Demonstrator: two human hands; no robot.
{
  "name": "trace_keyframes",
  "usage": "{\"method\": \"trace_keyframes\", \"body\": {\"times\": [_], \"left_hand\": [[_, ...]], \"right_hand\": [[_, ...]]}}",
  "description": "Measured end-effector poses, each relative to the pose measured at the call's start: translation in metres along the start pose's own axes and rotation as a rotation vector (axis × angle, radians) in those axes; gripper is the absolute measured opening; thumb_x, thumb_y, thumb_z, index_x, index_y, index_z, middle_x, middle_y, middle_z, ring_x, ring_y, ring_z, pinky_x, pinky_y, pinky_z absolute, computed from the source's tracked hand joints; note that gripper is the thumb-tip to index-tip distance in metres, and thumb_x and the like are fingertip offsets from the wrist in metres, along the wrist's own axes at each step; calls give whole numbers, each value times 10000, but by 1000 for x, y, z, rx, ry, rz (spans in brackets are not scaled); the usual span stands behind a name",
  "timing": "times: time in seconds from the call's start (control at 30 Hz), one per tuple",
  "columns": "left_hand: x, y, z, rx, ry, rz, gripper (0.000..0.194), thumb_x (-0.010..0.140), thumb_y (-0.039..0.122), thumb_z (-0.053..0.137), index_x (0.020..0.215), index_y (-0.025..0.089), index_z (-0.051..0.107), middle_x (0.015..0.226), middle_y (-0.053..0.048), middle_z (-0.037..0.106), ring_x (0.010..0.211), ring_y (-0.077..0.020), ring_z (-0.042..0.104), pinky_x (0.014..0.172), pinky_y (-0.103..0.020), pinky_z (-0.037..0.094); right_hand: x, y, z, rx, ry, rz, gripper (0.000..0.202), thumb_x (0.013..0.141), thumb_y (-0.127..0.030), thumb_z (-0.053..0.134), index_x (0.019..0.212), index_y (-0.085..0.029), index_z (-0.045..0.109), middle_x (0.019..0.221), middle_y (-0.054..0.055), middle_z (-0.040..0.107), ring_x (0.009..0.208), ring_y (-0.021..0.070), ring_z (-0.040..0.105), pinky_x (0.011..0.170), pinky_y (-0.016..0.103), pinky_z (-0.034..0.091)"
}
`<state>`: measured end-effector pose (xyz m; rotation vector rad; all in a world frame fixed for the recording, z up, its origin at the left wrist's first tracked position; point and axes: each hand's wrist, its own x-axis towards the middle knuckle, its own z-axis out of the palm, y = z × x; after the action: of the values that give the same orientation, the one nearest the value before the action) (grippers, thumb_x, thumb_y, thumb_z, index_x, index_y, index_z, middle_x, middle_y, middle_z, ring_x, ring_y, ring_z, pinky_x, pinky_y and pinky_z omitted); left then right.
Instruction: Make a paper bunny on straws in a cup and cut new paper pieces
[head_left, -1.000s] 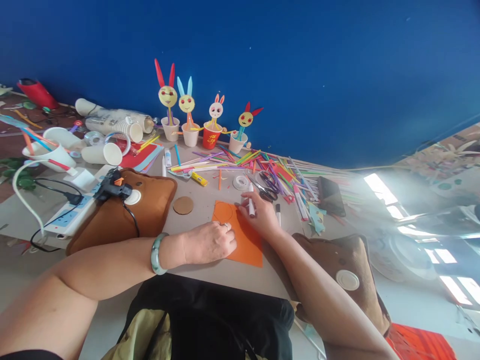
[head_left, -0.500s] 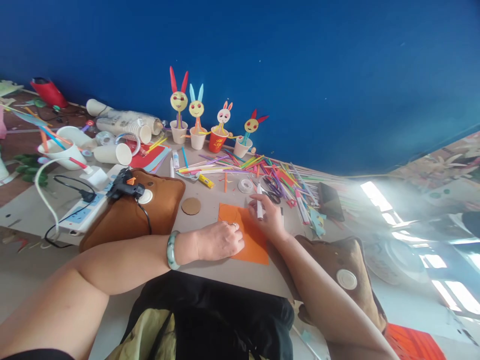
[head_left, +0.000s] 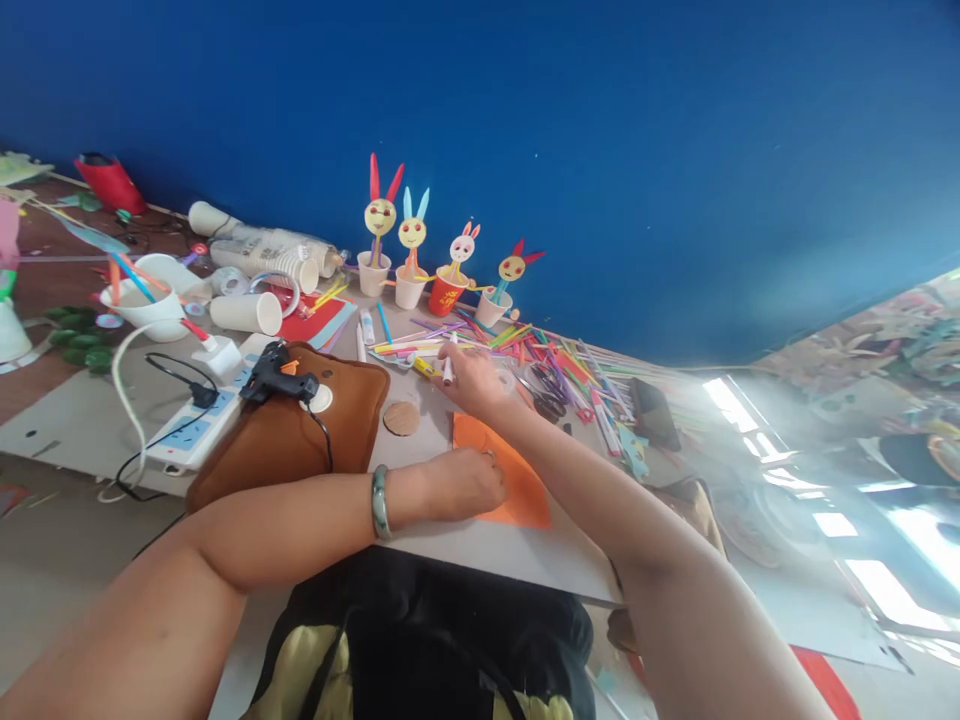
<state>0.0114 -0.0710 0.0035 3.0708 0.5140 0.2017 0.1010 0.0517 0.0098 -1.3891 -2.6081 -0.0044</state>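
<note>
My left hand [head_left: 469, 483] is curled over the left part of an orange sheet [head_left: 523, 492]; its fingertips and anything under them are hidden. My right hand [head_left: 474, 380] grips a white marker [head_left: 449, 360] and reaches over the pile of coloured sticks [head_left: 525, 338], beside a yellow tube [head_left: 424, 367]. A round cardboard disc [head_left: 402, 418] lies left of the orange sheet. Behind the sticks, four paper cups stand in a row, one of them a red cup [head_left: 445, 293], each bearing a rabbit-faced figure.
At the left, a black glue gun [head_left: 276, 378] rests on a brown cushion [head_left: 341, 395] beside a power strip [head_left: 196, 430] with cables. White cups [head_left: 247, 313] lie behind. Scissors [head_left: 541, 392] and a pink marker [head_left: 604, 424] are at the right. A blue wall [head_left: 637, 180] rises behind the table.
My right hand has moved left and away from me, off the orange sheet to the sticks, with the marker. My left hand stays on the sheet. The view has shifted slightly.
</note>
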Motion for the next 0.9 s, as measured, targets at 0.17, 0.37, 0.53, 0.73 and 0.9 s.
{"method": "trace_keyframes", "body": {"times": [0.17, 0.37, 0.53, 0.73, 0.9], "left_hand": [[2, -2, 6, -9, 13, -17, 169, 847, -12, 552, 831, 128, 643, 841, -108, 703, 786, -212, 634, 631, -331, 427], [2, 1, 2, 6, -21, -18, 183, 865, -11, 520, 870, 108, 659, 855, -132, 707, 830, -238, 646, 652, -349, 451], [1, 2, 2, 7, -20, -26, 185, 868, -8, 510, 889, 98, 660, 872, -138, 715, 822, -247, 660, 645, -352, 466], [5, 2, 8, 54, 1, -79, 207, 813, -46, 511, 861, 94, 655, 811, -144, 692, 751, -239, 672, 600, -343, 481], [5, 5, 7, 84, -29, -85, 223, 831, -36, 482, 881, 99, 652, 847, -148, 680, 795, -245, 660, 590, -344, 487]], "right_hand": [[23, -25, 6, -143, -149, 52, 322, 884, -200, 615, 1202, -184, 565, 950, 105, 753, 928, 274, 673, 819, 344, 418], [7, -8, -12, -363, -69, -189, 349, 946, -42, 400, 1218, -171, 577, 1086, 173, 690, 1010, 281, 606, 785, 356, 399], [-37, 29, -28, -319, 1, -223, 312, 951, -70, 411, 1164, -181, 612, 1028, 151, 664, 906, 247, 585, 735, 331, 410], [-102, 54, -19, 389, 240, 118, 329, 838, -278, 606, 1157, -219, 552, 915, 27, 665, 688, 151, 611, 623, 265, 467], [-131, 54, -7, 880, 277, 366, 332, 791, -356, 666, 1063, -245, 512, 729, -41, 606, 580, 147, 603, 552, 290, 532]]}}
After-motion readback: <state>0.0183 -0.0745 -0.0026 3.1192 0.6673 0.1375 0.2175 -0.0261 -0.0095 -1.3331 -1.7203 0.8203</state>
